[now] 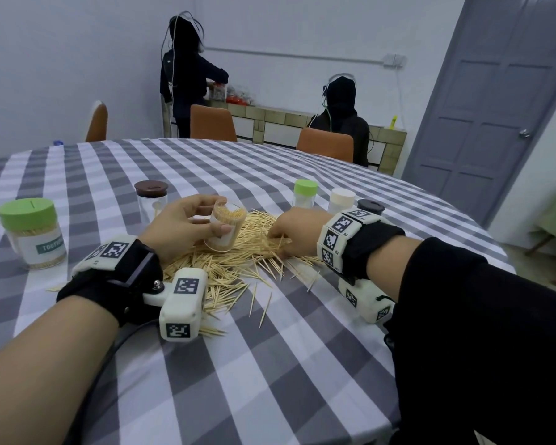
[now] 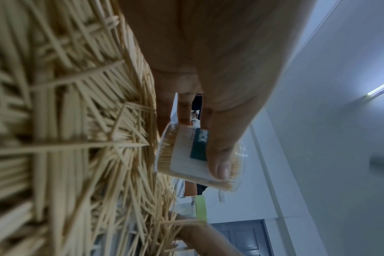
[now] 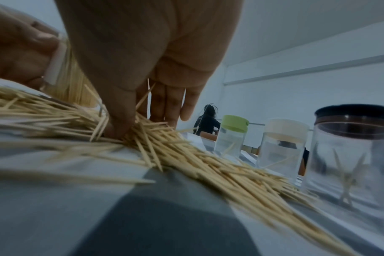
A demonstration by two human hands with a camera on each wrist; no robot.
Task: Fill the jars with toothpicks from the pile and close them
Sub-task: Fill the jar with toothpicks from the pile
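1. Left hand (image 1: 180, 224) curled round an open clear jar (image 1: 226, 228), thumb across its white label, fingers behind the body; jar lidless, tilted, packed with toothpicks, its base down on the pile of toothpicks (image 1: 238, 261).
2. Same grip from the left wrist view: thumb (image 2: 221, 155) pressed on the label of the jar (image 2: 186, 155), toothpick tips visible at the mouth.
3. Right hand (image 1: 297, 231) down on the right edge of the pile, fingers bent into the loose toothpicks; from the right wrist view, thumb (image 3: 118, 121) and fingers dug in among the sticks, a few caught between them, though a firm pinch cannot be told.
4. Pile spread on the grey-and-white checked tablecloth (image 1: 270, 364), strays scattered toward the near edge.
5. Left of the pile: green-lidded jar (image 1: 32, 234), closed, full of toothpicks, white label.
6. Behind the pile on the left: brown-lidded jar (image 1: 151, 202), closed, nearly empty.
7. Behind the pile on the right, in a row: small green-capped jar (image 1: 305, 194), white-capped jar (image 1: 341, 200), dark-lidded jar (image 1: 370, 207), this last partly hidden by the right wrist band.
8. Right wrist view of that row: each jar clear, holding only a few toothpicks.
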